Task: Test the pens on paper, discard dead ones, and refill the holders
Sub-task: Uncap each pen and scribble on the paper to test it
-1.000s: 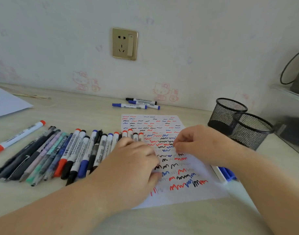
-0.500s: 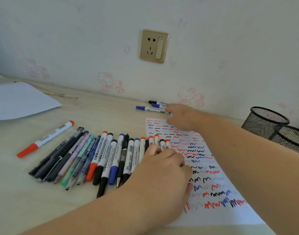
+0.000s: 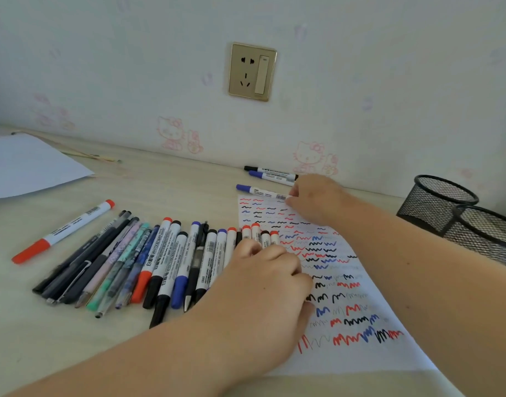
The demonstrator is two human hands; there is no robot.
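Item: your right hand [image 3: 314,196] pinching the blue-capped marker [image 3: 263,192] at the scribbled paper's [image 3: 360,353] far edge, likely to sort it; left hand [image 3: 263,293] curled on the pen row [image 3: 137,259], steadying it; mesh holders [image 3: 460,216] on the desk [image 3: 45,339] apart to the right

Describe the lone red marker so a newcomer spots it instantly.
Start at the long pen row left of the scribbled paper. Left of it, apart, lies the red marker. Its white barrel is red at both ends and touches nothing.
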